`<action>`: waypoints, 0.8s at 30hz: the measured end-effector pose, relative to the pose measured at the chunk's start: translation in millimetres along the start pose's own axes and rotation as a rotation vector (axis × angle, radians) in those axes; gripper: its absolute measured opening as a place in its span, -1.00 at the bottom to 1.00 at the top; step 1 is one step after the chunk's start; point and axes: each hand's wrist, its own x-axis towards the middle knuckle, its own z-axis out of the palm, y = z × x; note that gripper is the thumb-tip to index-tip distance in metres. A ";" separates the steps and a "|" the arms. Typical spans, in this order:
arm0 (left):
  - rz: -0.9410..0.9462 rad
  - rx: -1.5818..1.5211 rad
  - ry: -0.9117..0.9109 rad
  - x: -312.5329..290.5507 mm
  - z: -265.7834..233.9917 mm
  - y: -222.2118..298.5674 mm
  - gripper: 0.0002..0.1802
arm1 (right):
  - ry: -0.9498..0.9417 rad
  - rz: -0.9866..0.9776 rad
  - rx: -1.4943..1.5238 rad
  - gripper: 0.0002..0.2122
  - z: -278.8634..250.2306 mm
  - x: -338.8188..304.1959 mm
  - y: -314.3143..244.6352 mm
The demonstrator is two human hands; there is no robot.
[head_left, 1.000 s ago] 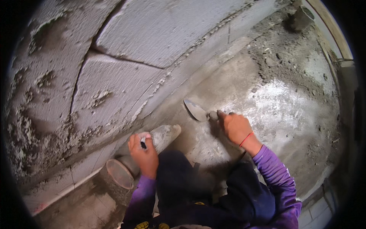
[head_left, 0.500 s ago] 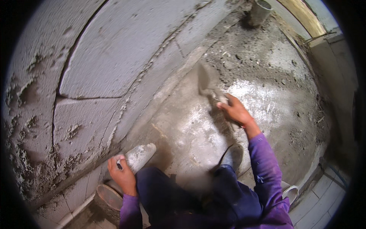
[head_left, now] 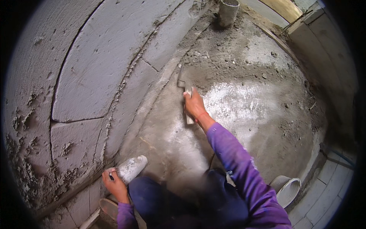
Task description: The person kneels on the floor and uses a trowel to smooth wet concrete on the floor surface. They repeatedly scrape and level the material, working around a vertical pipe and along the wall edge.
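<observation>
My right hand point(head_left: 195, 104) is closed round the pale handle of a trowel point(head_left: 181, 73). The blade stands nearly edge-on at the foot of the block wall point(head_left: 103, 68), beside loose grey-brown sand or mortar point(head_left: 217, 63). At the lower left, my left hand point(head_left: 115, 185) is closed at the near end of a whitish, crusted, bottle-shaped thing point(head_left: 131, 168), whose exact kind I cannot make out. Its narrower tip points up and to the right, close to my left knee. A small dark spot shows between the left fingers.
A grey pipe stub point(head_left: 228, 14) stands up at the far end of the floor. Boards point(head_left: 282, 9) lie at the upper right. A white round-mouthed container or pipe end point(head_left: 288, 191) is beside my right arm. Rough mortar lumps point(head_left: 28, 118) stick to the wall at left.
My right hand and the trowel have moved left toward the wall's foot, and the blade now shows its edge. The left hand keeps its grip. The whole view has shifted somewhat.
</observation>
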 end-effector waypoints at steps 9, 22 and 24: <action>-0.020 0.064 0.049 -1.0 -4.4 -5.7 -0.77 | 0.066 -0.025 0.412 -0.71 -7.8 -47.7 4.9; -0.021 0.047 0.081 -0.7 -4.8 -2.5 -0.78 | 0.038 -0.021 0.360 -0.59 37.8 -1.7 -40.0; -0.020 -0.005 0.049 -0.1 6.6 5.6 -0.80 | 0.288 -0.161 0.124 -0.60 30.3 56.7 1.5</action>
